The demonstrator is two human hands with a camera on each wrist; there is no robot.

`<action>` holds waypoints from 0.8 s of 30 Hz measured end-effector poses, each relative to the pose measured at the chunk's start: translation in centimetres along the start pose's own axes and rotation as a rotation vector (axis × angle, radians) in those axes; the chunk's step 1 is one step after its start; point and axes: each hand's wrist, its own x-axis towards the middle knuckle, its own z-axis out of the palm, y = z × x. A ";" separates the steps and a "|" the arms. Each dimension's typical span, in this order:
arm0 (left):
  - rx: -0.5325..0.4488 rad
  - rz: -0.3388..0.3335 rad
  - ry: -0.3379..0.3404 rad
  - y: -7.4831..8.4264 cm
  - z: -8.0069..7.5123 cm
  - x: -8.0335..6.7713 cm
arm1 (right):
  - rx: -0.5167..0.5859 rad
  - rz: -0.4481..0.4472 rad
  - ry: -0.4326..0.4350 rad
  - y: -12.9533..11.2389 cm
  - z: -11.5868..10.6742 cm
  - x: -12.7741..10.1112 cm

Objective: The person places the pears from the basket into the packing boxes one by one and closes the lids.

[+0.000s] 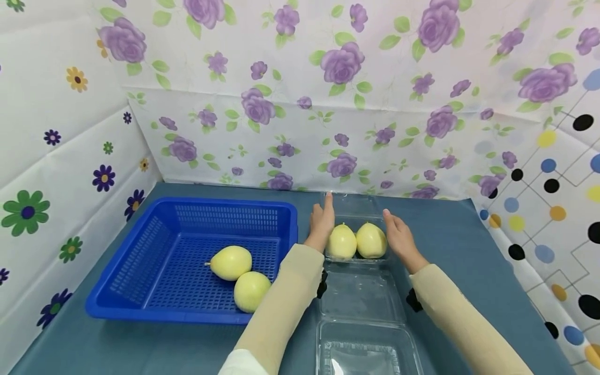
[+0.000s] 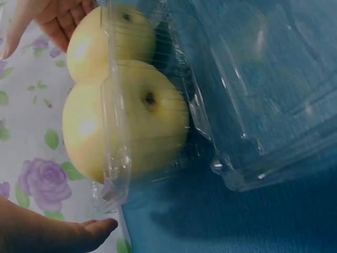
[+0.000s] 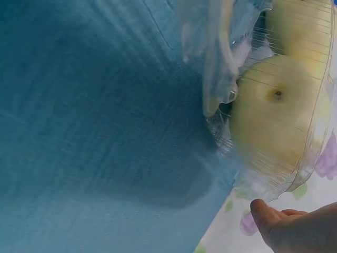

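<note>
Both grips are spread with straight fingers and hold nothing: the left hand (image 1: 321, 223) stands at the left side of a clear plastic clamshell box (image 1: 357, 208), the right hand (image 1: 398, 237) at its right side, each close against the box wall, though whether skin touches plastic cannot be told. Two pale yellow pears (image 1: 356, 241) sit side by side in the box's near end, stems up, touching each other. Its lid lies folded toward the person on the blue surface (image 1: 450, 245), and a second empty clamshell (image 1: 367, 346) lies just in front of that, near the lower edge of the head view. To the left, just beside the left forearm, a blue slotted basket (image 1: 140, 260) holds two more pears (image 1: 240, 276), touching, near its front right corner. Flowered sheeting (image 1: 300, 104) walls the back and left, dotted sheeting (image 1: 553, 198) the right. In the wrist views the ribbed plastic wall stands between each palm and the fruit.
</note>
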 end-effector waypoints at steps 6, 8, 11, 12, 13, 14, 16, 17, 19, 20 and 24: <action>-0.055 -0.096 -0.074 -0.1 0.0 0.3 | -0.043 -0.012 -0.005 -0.2 0.1 0.9; -0.089 -0.128 -0.093 -0.1 0.0 0.4 | -0.043 -0.005 -0.019 -0.1 0.2 1.1; -0.129 -0.140 -0.085 -0.3 0.1 0.6 | -0.023 0.015 -0.036 -0.1 0.1 1.3; -0.138 -0.141 -0.078 -0.3 0.2 0.7 | -0.012 0.023 -0.040 -0.1 0.1 1.3; -0.150 -0.142 -0.072 -0.3 0.2 0.8 | -0.002 0.033 -0.043 -0.1 0.1 1.3; -0.156 -0.143 -0.063 -0.4 0.3 0.9 | 0.008 0.040 -0.043 -0.1 0.1 1.4; -0.173 -0.145 -0.053 -0.5 0.4 1.1 | 0.030 0.051 -0.045 -0.1 0.1 1.4; -0.181 -0.146 -0.050 -0.5 0.4 1.2 | 0.039 0.055 -0.046 -0.2 0.1 1.4; -0.195 -0.146 -0.043 -0.5 0.5 1.3 | 0.053 0.063 -0.049 -0.2 0.1 1.4; -0.201 -0.145 -0.044 -0.5 0.5 1.3 | 0.063 0.066 -0.051 -0.3 0.1 1.5; -0.232 -0.145 -0.039 -0.3 0.4 1.4 | 0.104 0.075 -0.051 -0.5 0.1 1.6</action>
